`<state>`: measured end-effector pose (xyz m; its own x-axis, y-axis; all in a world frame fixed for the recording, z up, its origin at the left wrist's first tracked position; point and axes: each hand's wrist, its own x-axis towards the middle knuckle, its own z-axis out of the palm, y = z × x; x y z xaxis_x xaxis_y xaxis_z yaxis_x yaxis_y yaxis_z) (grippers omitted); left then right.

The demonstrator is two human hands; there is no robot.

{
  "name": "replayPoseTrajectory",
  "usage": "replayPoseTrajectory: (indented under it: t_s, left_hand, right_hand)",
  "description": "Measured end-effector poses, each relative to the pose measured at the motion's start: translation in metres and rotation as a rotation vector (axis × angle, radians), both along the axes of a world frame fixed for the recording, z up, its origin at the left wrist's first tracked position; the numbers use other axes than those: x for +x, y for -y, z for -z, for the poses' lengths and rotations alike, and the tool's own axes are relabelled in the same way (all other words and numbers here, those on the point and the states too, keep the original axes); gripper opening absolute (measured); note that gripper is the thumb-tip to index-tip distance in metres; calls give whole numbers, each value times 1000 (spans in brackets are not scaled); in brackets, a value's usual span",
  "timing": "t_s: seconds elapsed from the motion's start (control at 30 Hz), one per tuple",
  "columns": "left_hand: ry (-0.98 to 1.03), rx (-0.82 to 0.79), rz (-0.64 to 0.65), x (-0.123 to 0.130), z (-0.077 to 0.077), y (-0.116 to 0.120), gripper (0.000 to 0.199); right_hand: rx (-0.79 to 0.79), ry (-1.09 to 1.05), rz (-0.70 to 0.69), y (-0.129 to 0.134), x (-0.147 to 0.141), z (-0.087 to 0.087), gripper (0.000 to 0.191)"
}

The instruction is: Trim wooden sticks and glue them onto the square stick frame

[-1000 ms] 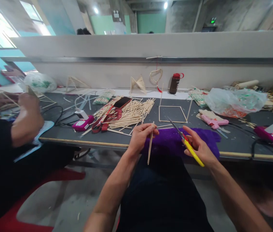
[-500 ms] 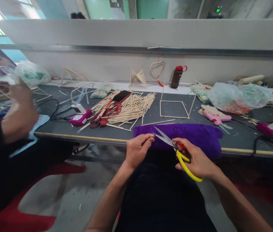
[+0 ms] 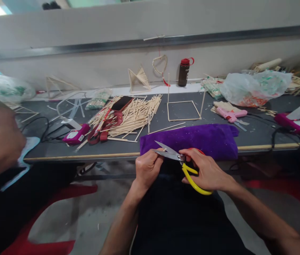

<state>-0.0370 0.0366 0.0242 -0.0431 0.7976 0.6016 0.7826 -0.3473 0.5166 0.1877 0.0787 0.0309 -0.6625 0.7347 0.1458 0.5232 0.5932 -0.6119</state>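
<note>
My right hand (image 3: 205, 170) grips a pair of scissors (image 3: 192, 177) with yellow and red handles, its blades spread apart and pointing left. Closed in a pinch, my left hand (image 3: 148, 167) is at the lower blade; whatever its fingertips hold is hidden. Just beyond both hands a folded purple cloth (image 3: 189, 138) lies along the table edge. Behind the cloth stands a square frame of thin wooden sticks (image 3: 184, 119) with two uprights. To its left is a loose pile of wooden sticks (image 3: 131, 118), with a dark phone (image 3: 122, 103) on top.
A pink glue gun (image 3: 231, 114) lies right of the frame, near plastic bags (image 3: 256, 86). A dark bottle (image 3: 184, 73) stands by the wall beside a twisted stick model (image 3: 139, 80). Magenta power blocks (image 3: 76, 134) sit on the table. At left, another person's hand (image 3: 1, 134) is working.
The view has shifted, tilting down and to the right. The scissors have moved closer to my left hand, and their lower blade now overlaps its fingertips.
</note>
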Motion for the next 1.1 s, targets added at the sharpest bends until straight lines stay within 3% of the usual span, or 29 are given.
replayPoseTrajectory:
  t_s: [0.33,0.63,0.83,1.1]
  left_hand:
    - [-75,71,14,1,-4,9,15]
    - [-228,158,-20,-2,-5,14,15]
    - [-259,170,-18,-2,-1,15,14]
    - [-194,176,79,4,2,17,18]
  right_hand:
    - [-116,-42,-51,9,1,-4,78]
    - [3,-100,-36,13,-7,8,81]
    - [-12,-78,-38,15,-11,10,87]
    - [-86,53,-30,14,-15,19,69]
